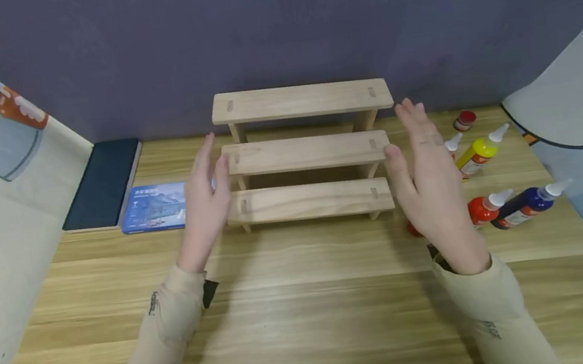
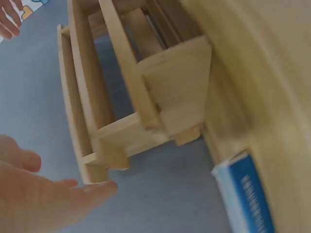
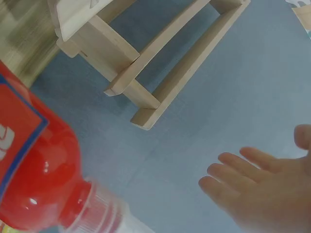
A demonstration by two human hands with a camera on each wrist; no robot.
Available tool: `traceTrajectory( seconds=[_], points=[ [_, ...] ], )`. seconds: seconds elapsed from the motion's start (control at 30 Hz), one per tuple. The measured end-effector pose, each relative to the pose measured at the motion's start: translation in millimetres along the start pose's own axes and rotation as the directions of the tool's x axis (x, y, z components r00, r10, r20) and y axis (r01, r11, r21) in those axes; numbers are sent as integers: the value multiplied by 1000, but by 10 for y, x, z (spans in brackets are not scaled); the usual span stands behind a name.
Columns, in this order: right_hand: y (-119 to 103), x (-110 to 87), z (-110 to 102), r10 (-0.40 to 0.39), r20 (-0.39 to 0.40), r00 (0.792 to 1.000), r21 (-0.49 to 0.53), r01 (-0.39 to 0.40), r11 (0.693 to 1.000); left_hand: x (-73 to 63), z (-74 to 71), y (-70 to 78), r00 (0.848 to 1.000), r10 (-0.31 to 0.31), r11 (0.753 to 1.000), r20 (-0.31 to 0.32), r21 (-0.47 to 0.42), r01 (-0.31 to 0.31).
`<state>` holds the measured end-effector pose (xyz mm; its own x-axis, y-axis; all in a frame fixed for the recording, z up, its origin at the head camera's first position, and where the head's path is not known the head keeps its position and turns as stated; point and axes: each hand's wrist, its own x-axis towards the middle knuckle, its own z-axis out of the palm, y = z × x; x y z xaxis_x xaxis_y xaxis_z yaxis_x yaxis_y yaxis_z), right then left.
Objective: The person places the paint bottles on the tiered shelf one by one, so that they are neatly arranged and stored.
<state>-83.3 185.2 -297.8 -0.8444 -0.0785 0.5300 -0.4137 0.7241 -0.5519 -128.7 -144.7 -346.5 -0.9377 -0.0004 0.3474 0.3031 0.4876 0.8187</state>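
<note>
A three-tier wooden step shelf (image 1: 307, 153) stands at the back of the table, its tiers bare. My left hand (image 1: 205, 201) is raised at the shelf's left side with fingers straight, holding nothing. On the other side my right hand (image 1: 431, 186) is held up the same way, palm turned inward, thumb close to the shelf's right end. In the left wrist view the shelf (image 2: 175, 87) appears end-on beyond the left hand (image 2: 48, 194). The right wrist view shows the right hand (image 3: 262, 184) with fingers extended and a red paint bottle (image 3: 43, 160) close to the camera.
Right of the shelf stand a yellow paint bottle (image 1: 476, 156), a red one (image 1: 486, 209), a dark blue one (image 1: 526, 206) and a small red-lidded jar (image 1: 464, 120). At left lie a dark notebook (image 1: 100, 184) and a blue box (image 1: 153, 208). A dark wall (image 1: 272, 26) rises behind.
</note>
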Motion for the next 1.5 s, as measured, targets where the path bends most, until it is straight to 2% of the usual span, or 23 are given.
traceTrajectory(
  seconds=[0.1, 0.17, 0.23, 0.33, 0.43, 0.53, 0.73, 0.93, 1.07, 1.23, 1.5],
  points=[
    [14, 8, -30, -4, -66, 998, 60, 8, 998, 28, -1, -49, 994, -109, 984, 0, -140, 107],
    [26, 11, -59, -8, -115, 993, 113, 21, 993, 40, 3, -74, 983, -186, 955, 17, -234, 184],
    [29, -1, -93, 5, -165, 986, 173, 24, 985, 48, 11, -95, 968, -247, 914, 46, -320, 249],
    [51, -41, -156, 42, -202, 979, 297, 20, 955, 48, 36, -130, 953, -290, 848, 92, -438, 300],
    [120, -100, -242, 97, -210, 973, 370, -13, 929, 40, 64, -161, 948, -298, 818, 116, -481, 316],
    [232, -159, -330, 141, -208, 968, 366, -56, 929, 39, 95, -189, 945, -304, 818, 121, -475, 324],
    [381, -339, -428, 235, -132, 963, 300, -188, 935, 43, 135, -215, 942, -308, 807, 129, -489, 331],
    [496, -528, -460, 250, -78, 965, 244, -225, 943, 39, 142, -215, 943, -305, 803, 135, -496, 331],
    [572, -644, -477, 279, 19, 960, 189, -277, 942, 36, 147, -234, 943, -305, 803, 132, -496, 330],
    [691, -773, -454, 269, 104, 958, 164, -283, 945, 31, 155, -234, 947, -296, 809, 127, -494, 319],
    [731, -868, -410, 289, 166, 943, 148, -313, 938, 30, 155, -244, 948, -293, 812, 123, -491, 315]
  ],
)
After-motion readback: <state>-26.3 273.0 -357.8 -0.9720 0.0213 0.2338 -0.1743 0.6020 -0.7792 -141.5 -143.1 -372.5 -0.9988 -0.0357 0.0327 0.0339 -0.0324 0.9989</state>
